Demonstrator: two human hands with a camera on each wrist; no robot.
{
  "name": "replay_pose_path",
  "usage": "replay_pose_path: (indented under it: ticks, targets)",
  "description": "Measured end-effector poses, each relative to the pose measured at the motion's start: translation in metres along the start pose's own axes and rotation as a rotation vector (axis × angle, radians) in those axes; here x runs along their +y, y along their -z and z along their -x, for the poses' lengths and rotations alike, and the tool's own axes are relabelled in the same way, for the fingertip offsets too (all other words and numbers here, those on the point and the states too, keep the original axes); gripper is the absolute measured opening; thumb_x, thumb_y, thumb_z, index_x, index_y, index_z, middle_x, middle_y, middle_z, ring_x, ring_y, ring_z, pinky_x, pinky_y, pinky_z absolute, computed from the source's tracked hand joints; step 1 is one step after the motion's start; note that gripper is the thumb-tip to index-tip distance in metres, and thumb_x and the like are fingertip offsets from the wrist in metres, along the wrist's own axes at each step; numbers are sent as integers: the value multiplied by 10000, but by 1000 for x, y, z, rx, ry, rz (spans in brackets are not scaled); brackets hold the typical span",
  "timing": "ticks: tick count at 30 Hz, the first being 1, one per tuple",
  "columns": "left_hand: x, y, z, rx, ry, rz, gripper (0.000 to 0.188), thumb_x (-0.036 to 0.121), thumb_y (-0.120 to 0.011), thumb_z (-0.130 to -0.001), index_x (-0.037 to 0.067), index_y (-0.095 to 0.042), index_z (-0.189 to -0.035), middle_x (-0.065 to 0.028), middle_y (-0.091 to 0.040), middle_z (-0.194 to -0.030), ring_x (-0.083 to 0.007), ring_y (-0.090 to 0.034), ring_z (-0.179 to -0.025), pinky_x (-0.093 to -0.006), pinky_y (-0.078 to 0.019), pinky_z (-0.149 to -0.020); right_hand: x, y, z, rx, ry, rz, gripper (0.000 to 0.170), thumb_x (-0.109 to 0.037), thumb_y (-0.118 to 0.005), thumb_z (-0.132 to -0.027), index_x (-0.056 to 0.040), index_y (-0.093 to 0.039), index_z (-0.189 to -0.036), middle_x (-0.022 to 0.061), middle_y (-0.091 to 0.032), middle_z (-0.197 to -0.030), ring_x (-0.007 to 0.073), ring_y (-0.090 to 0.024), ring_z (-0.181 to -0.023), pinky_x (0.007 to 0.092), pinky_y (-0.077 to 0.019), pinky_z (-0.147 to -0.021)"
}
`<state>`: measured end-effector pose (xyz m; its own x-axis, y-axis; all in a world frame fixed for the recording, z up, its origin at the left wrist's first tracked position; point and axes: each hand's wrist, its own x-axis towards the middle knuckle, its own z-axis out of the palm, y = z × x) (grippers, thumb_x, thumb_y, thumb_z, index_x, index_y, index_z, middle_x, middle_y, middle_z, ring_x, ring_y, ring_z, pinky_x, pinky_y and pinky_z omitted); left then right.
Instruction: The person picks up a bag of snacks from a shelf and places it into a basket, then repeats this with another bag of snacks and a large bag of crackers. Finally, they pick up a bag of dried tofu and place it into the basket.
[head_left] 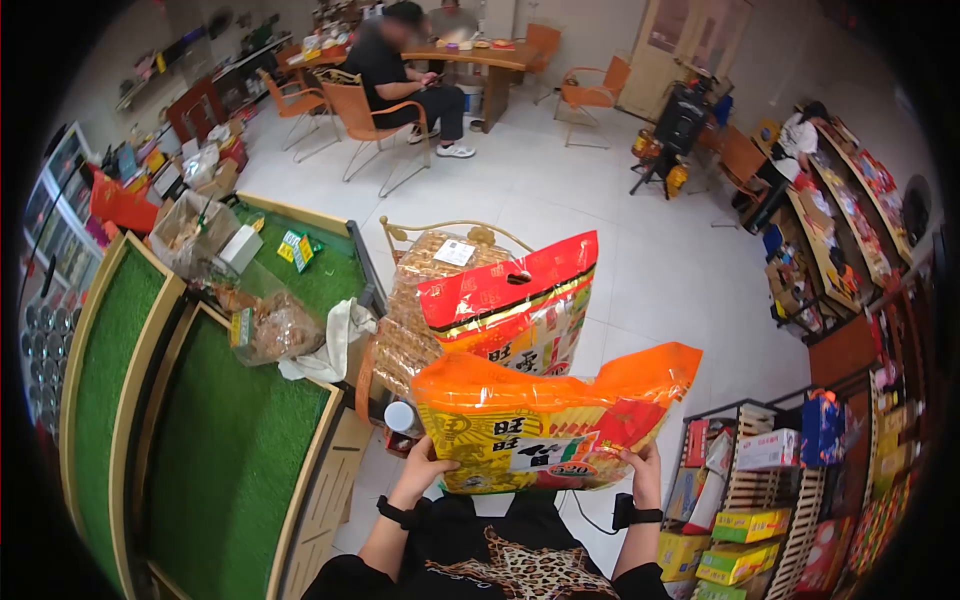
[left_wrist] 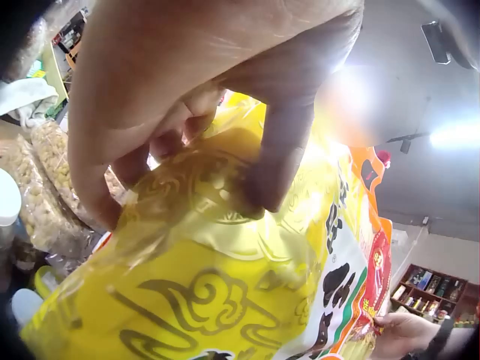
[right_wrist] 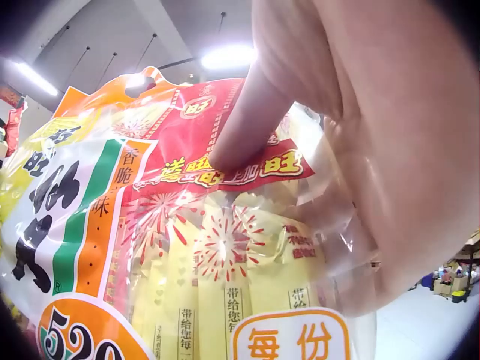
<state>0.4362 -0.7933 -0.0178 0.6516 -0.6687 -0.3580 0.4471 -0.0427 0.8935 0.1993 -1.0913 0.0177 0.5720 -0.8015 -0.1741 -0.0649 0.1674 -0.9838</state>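
Observation:
Between my two hands is a large yellow and orange snack bag [head_left: 540, 430], printed with big characters and "520". My left hand [head_left: 424, 472] grips its left side, thumb on the printed front and fingers curled behind, as the left wrist view shows. On the opposite side my right hand [head_left: 642, 470] holds the bag's edge, its thumb pressing the red band in the right wrist view. Just beyond stands a red snack bag [head_left: 515, 310] with a handle hole, partly covered by the yellow one. Behind them a stack of clear-wrapped brown snacks [head_left: 420, 280] rests on a gold-framed chair [head_left: 490, 232].
At left are green-lined display bins [head_left: 230, 440] with a bag of snacks [head_left: 280, 325] and a white cloth [head_left: 340, 340]. A white-lidded jar [head_left: 400, 417] stands near my left hand. Slatted shelves [head_left: 740, 490] with boxes are at right. A seated person [head_left: 390, 80] is farther back.

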Motion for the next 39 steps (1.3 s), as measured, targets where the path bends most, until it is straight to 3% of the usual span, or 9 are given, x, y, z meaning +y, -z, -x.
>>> replay_pose_path:
  ticks: [11, 12, 15, 19, 26, 29, 34, 36, 39]
  targets:
    - [29, -57, -58, 361, -258, 74, 519, -33, -658, -722, -1, -439, -1191, -74, -555, -1132, -167, -517, -1056, -298, -413, -899, -21, -32, -203, -437, 50, -68, 529, -22, -604, -739, -10, -415, -1233, 78, -535, -1179, 180, -484, -1098, 302, -338, -956]
    - [23, -56, -72, 386, -404, 50, 535, -35, -654, -724, -7, -427, -1207, -72, -479, -1198, -178, -495, -1090, -301, -415, -899, -12, -37, -223, -483, 50, -68, 531, -21, -604, -739, -11, -414, -1235, 79, -535, -1180, 183, -483, -1101, 303, -334, -960]
    - [9, -56, -92, 624, -416, -212, 557, -28, -656, -726, -15, -412, -1226, -71, -355, -1270, -192, -467, -1127, -308, -401, -925, 3, -52, -260, -584, 32, -80, 537, -11, -597, -735, -14, -411, -1239, 81, -534, -1183, 191, -480, -1106, 307, -329, -966]
    - [-25, -52, -102, 532, -462, 8, 587, -1, -673, -721, -18, -402, -1241, -77, -270, -1296, -202, -468, -1122, -311, -387, -951, 41, -52, -287, -617, -81, -144, 547, 12, -580, -724, -26, -415, -1245, 75, -524, -1190, 194, -472, -1112, 311, -328, -969]
    - [-70, -37, -105, 616, -296, -157, 490, -1, -674, -712, -21, -465, -1155, -63, -492, -1121, -160, -480, -1085, -294, -390, -921, 97, -38, -296, -656, -309, -197, 475, 47, -560, -678, -20, -459, -1137, 61, -554, -1076, 193, -510, -1017, 304, -375, -904]
    - [-36, -55, -98, 604, -256, -84, 494, -2, -682, -689, -22, -483, -1142, -83, -521, -1125, -152, -495, -1055, -288, -387, -912, 101, -35, -303, -691, -367, -194, 486, 45, -559, -679, -16, -450, -1149, 67, -545, -1104, 200, -511, -1021, 313, -380, -899]
    - [-33, -34, -116, 651, -404, -172, 596, 29, -699, -650, 3, -454, -1192, -94, -576, -1089, -171, -526, -1020, -278, -394, -900, 94, -40, -325, -842, -417, -137, 459, 23, -563, -681, -9, -470, -1130, 53, -565, -1090, 188, -518, -1022, 291, -379, -899]
    - [-27, -24, -119, 394, -69, -374, 647, 57, -700, -631, 34, -432, -1219, -113, -581, -1096, -192, -539, -1011, -289, -418, -870, 103, -41, -333, -856, -480, -90, 397, 10, -555, -688, -8, -507, -1081, 51, -584, -1054, 178, -535, -992, 281, -395, -879]
    - [-22, -25, -123, 422, 104, -365, 642, 65, -692, -626, 37, -436, -1214, -123, -590, -1075, -215, -553, -993, -302, -438, -848, 115, -45, -337, -806, -534, -180, 262, 8, -549, -677, -18, -564, -938, 57, -615, -949, 183, -559, -907, 290, -402, -854]
